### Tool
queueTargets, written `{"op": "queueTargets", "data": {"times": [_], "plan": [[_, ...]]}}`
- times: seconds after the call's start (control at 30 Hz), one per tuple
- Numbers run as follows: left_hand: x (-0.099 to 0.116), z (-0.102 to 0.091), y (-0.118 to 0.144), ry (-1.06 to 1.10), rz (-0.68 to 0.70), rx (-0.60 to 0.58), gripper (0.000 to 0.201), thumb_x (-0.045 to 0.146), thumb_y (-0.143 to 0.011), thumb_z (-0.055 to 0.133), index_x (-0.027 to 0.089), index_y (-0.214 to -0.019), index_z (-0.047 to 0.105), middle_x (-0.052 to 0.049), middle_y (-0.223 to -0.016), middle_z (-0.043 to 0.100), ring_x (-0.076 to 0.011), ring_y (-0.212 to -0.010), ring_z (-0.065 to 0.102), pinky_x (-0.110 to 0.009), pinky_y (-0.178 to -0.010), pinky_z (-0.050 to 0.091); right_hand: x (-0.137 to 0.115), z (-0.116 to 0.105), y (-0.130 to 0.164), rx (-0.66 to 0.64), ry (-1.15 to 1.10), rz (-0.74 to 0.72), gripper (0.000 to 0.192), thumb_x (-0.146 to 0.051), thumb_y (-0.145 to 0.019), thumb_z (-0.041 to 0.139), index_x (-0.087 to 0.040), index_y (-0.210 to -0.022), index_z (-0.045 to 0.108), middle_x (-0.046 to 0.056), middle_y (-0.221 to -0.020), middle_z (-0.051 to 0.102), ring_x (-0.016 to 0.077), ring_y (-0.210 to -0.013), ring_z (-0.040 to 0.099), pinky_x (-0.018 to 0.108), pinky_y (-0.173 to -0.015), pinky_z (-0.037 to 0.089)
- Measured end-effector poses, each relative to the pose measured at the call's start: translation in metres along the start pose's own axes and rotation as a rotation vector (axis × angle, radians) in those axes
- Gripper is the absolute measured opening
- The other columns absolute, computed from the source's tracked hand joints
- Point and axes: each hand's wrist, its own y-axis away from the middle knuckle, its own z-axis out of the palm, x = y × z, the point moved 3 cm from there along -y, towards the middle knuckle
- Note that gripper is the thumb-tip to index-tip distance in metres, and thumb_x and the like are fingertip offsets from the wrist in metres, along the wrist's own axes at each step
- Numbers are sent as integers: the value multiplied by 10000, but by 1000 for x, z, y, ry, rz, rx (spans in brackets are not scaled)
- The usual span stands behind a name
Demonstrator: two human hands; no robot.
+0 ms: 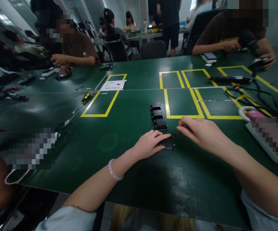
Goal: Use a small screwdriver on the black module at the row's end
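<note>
My left hand point(150, 144) rests on the green table point(119, 128), its fingers pressing on a small black box point(168, 143). My right hand point(199, 132) hovers just right of that box, pinching a thin dark tool point(177, 134) whose tip points at the box. Three more small black boxes point(158, 116) stand in a row just beyond, running away from me. A pale bracelet point(113, 170) circles my left wrist.
Yellow tape rectangles point(177, 96) mark the table. A screwdriver point(82, 102) and a white paper point(113, 85) lie far left; cables and a power tool point(230, 79) far right. Other people sit at the far edge, working with their hands. A white tray point(261, 141) sits at right.
</note>
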Motion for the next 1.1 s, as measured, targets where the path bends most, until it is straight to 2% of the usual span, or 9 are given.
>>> {"op": "queueTargets", "data": {"times": [0.27,0.5,0.63,1.1], "plan": [[-1,1,0,-12,-1,-8,492,341,-970,505,286,-1438,363,-59,-1232,536,-209,-1071,514,-353,-925,459,-2,-1,2,-14,-28,5,140,-287,-910,439,-203,-1010,489,-1,-717,619,165,-626,585,264,-574,360],[-1,2,0,-13,5,-7,481,351,-973,495,280,-1432,367,-63,-1231,539,-211,-1065,521,-358,-927,458,0,0,2,-30,-36,2,229,-427,-963,394,-217,-969,484,3,-730,623,183,-661,591,277,-585,363],[-1,1,0,-10,4,-4,482,355,-972,496,282,-1431,369,-62,-1227,539,-212,-1069,522,-360,-927,459,1,2,2,-22,-27,-9,250,-442,-969,384,-219,-935,492,2,-711,621,186,-647,592,279,-572,355],[0,1,-1,-10,4,-8,488,344,-970,502,280,-1435,367,-63,-1229,538,-213,-1073,519,-355,-920,455,-1,1,2,-3,-19,8,119,-286,-929,415,-212,-955,504,-15,-662,594,158,-579,565,262,-548,330]]}}
